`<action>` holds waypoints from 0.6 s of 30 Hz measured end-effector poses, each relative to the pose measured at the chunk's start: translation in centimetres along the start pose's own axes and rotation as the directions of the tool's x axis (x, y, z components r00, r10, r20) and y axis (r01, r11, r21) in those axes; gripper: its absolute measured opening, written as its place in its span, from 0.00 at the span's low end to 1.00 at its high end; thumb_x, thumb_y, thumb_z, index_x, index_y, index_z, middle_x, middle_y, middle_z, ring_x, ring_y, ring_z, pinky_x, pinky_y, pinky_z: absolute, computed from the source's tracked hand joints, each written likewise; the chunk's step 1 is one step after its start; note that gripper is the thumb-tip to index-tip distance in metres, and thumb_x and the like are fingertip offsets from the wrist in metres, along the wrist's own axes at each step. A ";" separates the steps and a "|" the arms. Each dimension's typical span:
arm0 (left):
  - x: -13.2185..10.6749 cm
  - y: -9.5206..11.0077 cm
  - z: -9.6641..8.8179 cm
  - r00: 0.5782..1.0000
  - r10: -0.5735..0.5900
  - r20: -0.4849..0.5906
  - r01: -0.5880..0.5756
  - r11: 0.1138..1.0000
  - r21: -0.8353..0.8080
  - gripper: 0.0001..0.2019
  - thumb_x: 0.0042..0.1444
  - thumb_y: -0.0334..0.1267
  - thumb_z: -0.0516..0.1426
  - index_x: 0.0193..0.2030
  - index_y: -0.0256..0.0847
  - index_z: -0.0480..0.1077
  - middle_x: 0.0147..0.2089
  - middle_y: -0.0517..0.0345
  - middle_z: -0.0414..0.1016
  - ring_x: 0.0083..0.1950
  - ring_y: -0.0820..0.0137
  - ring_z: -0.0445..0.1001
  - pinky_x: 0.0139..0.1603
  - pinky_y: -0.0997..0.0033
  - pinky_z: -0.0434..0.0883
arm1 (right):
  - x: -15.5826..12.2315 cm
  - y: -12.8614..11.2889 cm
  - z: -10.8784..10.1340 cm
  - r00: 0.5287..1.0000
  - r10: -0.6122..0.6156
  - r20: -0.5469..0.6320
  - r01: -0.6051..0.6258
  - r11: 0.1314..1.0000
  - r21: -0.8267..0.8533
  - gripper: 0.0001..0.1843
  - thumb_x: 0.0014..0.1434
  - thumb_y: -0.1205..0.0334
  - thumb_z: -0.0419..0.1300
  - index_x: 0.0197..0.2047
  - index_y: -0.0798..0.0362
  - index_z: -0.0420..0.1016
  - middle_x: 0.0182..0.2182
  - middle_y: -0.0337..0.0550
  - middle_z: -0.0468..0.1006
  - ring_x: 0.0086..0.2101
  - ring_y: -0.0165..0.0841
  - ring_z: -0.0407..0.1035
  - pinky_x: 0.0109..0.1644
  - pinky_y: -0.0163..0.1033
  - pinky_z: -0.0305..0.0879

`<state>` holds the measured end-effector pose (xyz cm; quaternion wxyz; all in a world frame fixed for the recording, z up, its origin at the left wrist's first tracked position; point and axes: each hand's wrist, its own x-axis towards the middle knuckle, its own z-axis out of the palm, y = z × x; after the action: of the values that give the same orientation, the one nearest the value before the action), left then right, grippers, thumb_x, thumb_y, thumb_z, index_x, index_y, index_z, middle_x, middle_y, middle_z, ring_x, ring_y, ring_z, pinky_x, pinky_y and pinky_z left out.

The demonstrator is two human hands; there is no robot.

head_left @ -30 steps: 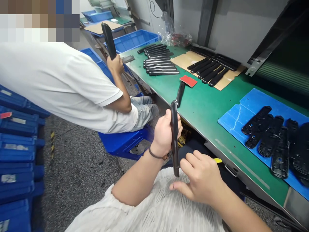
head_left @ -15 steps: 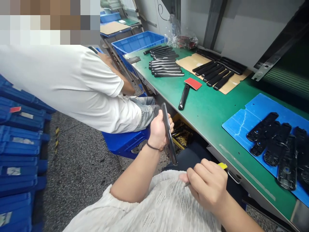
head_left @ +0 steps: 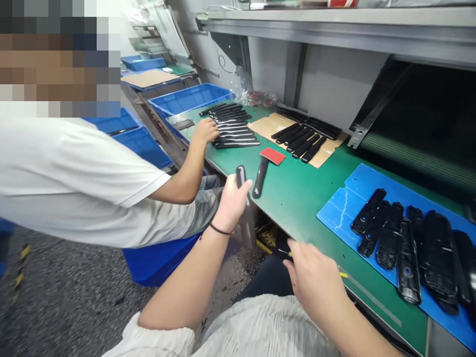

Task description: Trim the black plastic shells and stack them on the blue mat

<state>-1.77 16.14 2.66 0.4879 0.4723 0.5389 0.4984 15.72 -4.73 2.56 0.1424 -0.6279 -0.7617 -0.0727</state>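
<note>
My left hand (head_left: 227, 202) is closed round a long, glossy black plastic handle piece (head_left: 247, 225), held upright over the bench's front edge and smeared by motion at its lower end. In my right hand (head_left: 315, 270) is a slim yellow knife (head_left: 343, 274); its thin tip pokes out on the left near the fingertips, most of it hidden by the palm. The two hands are apart. On the green bench (head_left: 297, 203), just beyond my left hand, lies another black handle piece (head_left: 261, 177) with a red pad (head_left: 273, 155) against its far end.
At left sits a co-worker, whose hand (head_left: 206, 130) reaches a row of black pieces (head_left: 236, 130). More black pieces lie on brown cardboard (head_left: 265, 124). Several black shells (head_left: 408, 263) cover part of a blue sheet (head_left: 347, 198). A blue crate (head_left: 193, 96) stands behind.
My view has tilted up and turned right. My left hand has turned the black handle piece; my right hand has swung the knife tip forward. The co-worker's hand is now on the row of pieces.
</note>
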 end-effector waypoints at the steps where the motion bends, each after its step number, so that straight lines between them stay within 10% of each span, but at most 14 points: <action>1: 0.9 0.1 1.6 0.998 0.058 0.033 -0.062 0.991 0.117 0.17 0.58 0.41 0.64 0.51 0.41 0.68 0.42 0.56 0.75 0.41 0.66 0.74 0.46 0.68 0.72 | -0.4 1.2 -0.8 0.999 -0.004 -0.045 0.005 1.000 0.016 0.04 0.67 0.64 0.59 0.38 0.50 0.73 0.26 0.39 0.72 0.28 0.34 0.66 0.29 0.41 0.49; 3: 2.7 0.3 5.2 0.983 0.126 0.132 -0.163 0.933 0.321 0.20 0.56 0.39 0.64 0.55 0.41 0.68 0.49 0.50 0.76 0.49 0.59 0.75 0.56 0.61 0.70 | -1.0 3.9 -2.4 0.995 0.011 -0.098 -0.012 1.000 -0.010 0.12 0.70 0.62 0.56 0.32 0.50 0.69 0.23 0.37 0.70 0.26 0.32 0.66 0.29 0.41 0.48; 8: 5.7 0.2 11.4 0.929 0.137 0.344 -0.322 0.756 0.570 0.14 0.47 0.39 0.63 0.41 0.35 0.72 0.49 0.32 0.74 0.60 0.38 0.71 0.67 0.42 0.62 | -0.4 11.5 -6.7 0.961 0.246 0.122 -0.214 0.950 -0.228 0.17 0.67 0.63 0.60 0.58 0.48 0.72 0.36 0.39 0.80 0.31 0.33 0.74 0.31 0.38 0.53; 11: 8.6 -1.4 12.1 0.890 0.147 0.431 -0.416 0.649 0.637 0.17 0.47 0.42 0.61 0.41 0.32 0.74 0.49 0.27 0.73 0.64 0.28 0.65 0.68 0.31 0.57 | 1.8 17.1 -8.5 0.840 0.497 0.218 -0.424 0.851 -0.310 0.11 0.69 0.57 0.60 0.53 0.48 0.76 0.40 0.41 0.80 0.35 0.36 0.76 0.35 0.38 0.57; 15: 13.8 -3.7 12.3 0.759 0.248 0.602 -0.646 0.180 0.742 0.25 0.58 0.51 0.52 0.51 0.32 0.75 0.53 0.27 0.74 0.61 0.32 0.69 0.63 0.38 0.66 | 6.0 26.8 -9.9 0.708 0.703 0.070 -0.638 0.679 -0.364 0.14 0.70 0.53 0.59 0.53 0.50 0.76 0.50 0.50 0.78 0.45 0.41 0.77 0.44 0.41 0.64; 18: 15.6 -3.4 12.7 0.691 0.322 0.647 -0.706 0.108 0.700 0.26 0.61 0.50 0.49 0.56 0.32 0.72 0.59 0.29 0.73 0.63 0.34 0.69 0.65 0.41 0.67 | 9.8 34.3 -10.6 0.589 0.805 -0.065 -0.775 0.540 -0.329 0.21 0.72 0.50 0.56 0.61 0.52 0.71 0.56 0.55 0.74 0.52 0.46 0.74 0.52 0.47 0.68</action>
<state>9.57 32.45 -1.95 0.0009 0.8940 0.4227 0.1489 48.88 8.24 13.29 0.0189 -0.9202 -0.3793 -0.0946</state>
